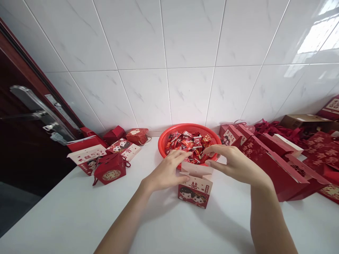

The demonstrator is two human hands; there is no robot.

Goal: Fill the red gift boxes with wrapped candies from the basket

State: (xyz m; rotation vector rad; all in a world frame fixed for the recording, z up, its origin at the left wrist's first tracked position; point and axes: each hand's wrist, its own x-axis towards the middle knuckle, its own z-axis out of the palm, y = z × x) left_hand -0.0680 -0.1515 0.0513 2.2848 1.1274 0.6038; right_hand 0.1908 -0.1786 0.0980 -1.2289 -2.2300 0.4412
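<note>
An upright red-and-cream paper gift box (194, 192), printed with two cartoon figures, stands on the white table with its top flaps raised. My left hand (169, 169) is at its left side, the thumb against the upper front panel and the fingers stretched out above the back flap. My right hand (234, 164) hovers to the right of the box, thumb and fingers apart in a curve, with nothing visible between them. Just behind the box is a red plastic basket (163, 135) with many wrapped candies (186, 143). Both hands' fingertips are in front of the candies.
Several red gift boxes (111, 171) lie at the left, near a dark door (23, 148) with a metal handle. More red boxes and bags (267, 169) are grouped at the right, with red ribbons (278, 130) and a brown carton (304, 120) behind. A tiled wall (190, 88) borders the table.
</note>
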